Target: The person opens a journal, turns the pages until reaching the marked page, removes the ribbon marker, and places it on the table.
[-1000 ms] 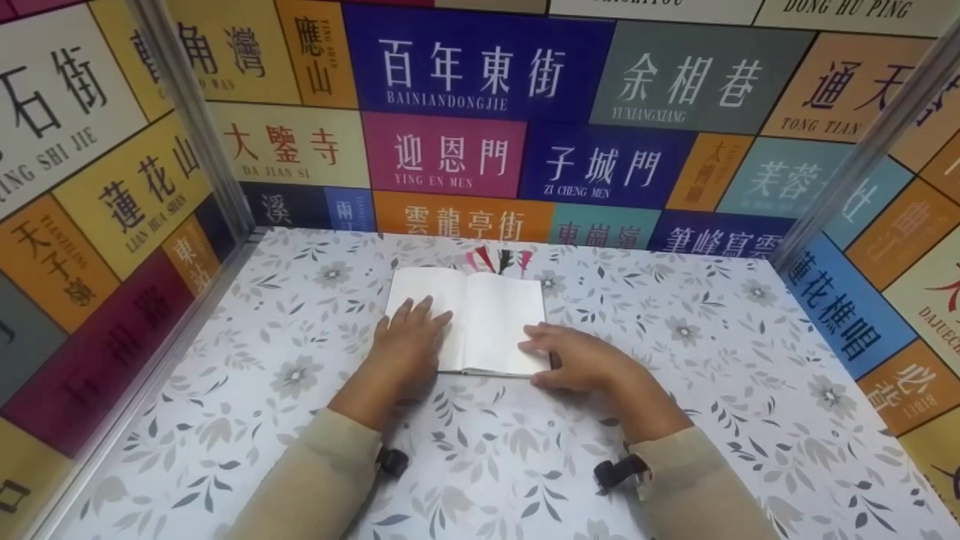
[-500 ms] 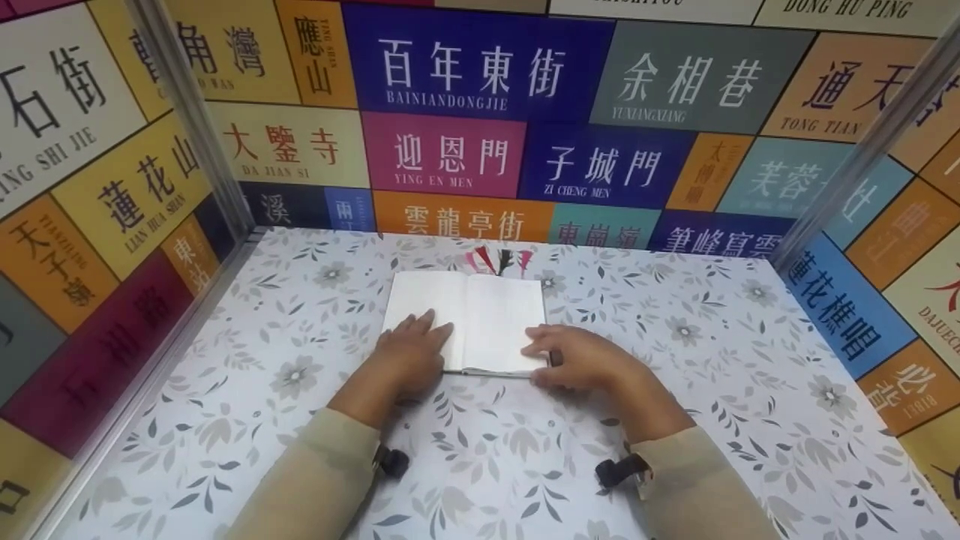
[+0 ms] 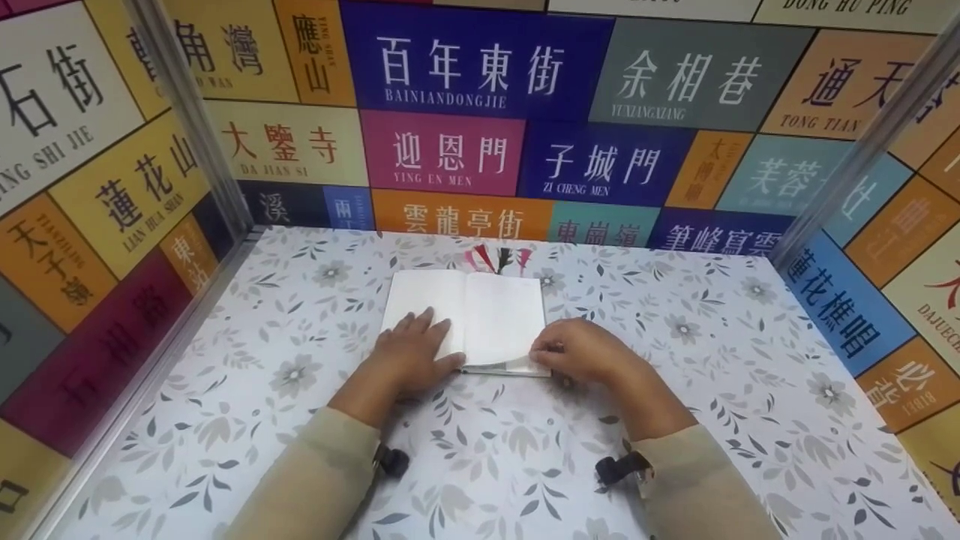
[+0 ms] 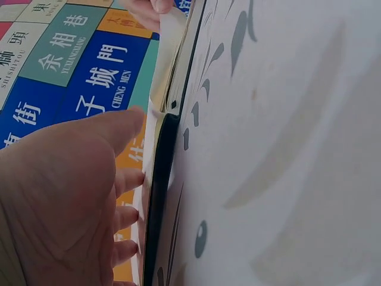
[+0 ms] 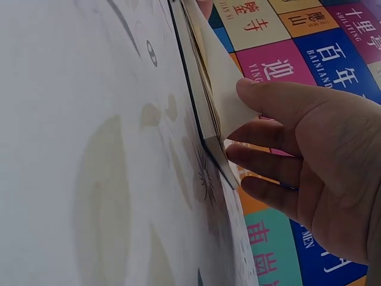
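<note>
An open book with blank-looking white pages lies on the floral-patterned table. My left hand rests on its left page, fingers spread and the thumb beside the lower end of the spine. At the lower right corner, my right hand pinches a page between thumb and fingers. That page is lifted and bowed away from the pages under it, as the right wrist view shows. The book's dark cover edge shows below the left hand in the left wrist view.
Red, pink and dark tassel-like strips lie beyond the book's top edge. Panels with coloured street-name signs stand at the back and both sides of the table, with metal-looking posts at the corners.
My left hand has slid slightly toward me on the left page, and its thumb has spread to the spine. My right hand has taken hold of the page corner and lifted it.
</note>
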Motion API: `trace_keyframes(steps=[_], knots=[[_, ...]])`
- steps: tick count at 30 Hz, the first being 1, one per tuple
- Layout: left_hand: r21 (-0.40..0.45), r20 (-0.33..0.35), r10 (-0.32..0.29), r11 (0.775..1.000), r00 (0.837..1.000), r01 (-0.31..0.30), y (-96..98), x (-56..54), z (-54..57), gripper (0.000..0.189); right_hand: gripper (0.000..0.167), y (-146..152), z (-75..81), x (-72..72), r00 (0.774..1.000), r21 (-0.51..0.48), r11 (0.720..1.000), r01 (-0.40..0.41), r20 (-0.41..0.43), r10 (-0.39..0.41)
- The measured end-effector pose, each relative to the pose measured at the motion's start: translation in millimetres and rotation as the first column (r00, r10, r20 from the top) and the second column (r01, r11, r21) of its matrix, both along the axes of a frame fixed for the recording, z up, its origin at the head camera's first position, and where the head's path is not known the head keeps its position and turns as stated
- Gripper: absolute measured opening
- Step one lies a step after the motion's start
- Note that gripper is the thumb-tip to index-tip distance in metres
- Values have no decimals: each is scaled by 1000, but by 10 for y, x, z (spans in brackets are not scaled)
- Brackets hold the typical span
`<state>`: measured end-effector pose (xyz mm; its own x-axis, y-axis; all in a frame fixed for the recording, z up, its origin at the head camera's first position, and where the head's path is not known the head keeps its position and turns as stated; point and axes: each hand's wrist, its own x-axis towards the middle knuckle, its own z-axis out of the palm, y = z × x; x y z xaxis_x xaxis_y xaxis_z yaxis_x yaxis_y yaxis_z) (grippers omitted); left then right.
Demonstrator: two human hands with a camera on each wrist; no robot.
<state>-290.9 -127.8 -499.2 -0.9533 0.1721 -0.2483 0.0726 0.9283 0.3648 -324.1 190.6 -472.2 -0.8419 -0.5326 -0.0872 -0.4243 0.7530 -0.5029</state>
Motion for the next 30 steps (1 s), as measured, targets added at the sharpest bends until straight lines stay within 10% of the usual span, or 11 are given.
trace_keyframes(steps=[10, 23, 30], knots=[[-2, -22, 21, 1000, 1000, -21, 20, -1, 29, 102, 14, -73, 88, 46, 974, -16, 1000, -2, -227, -2], [-62, -79, -3, 998, 997, -2, 86, 16, 51, 110, 13, -259, 114, 152, 822, -94, 996, -6, -567, -49], [-67, -97, 10, 998, 995, -16, 126, 25, 74, 114, 16, -354, 130, 203, 799, -145, 989, 2, -594, -89]])
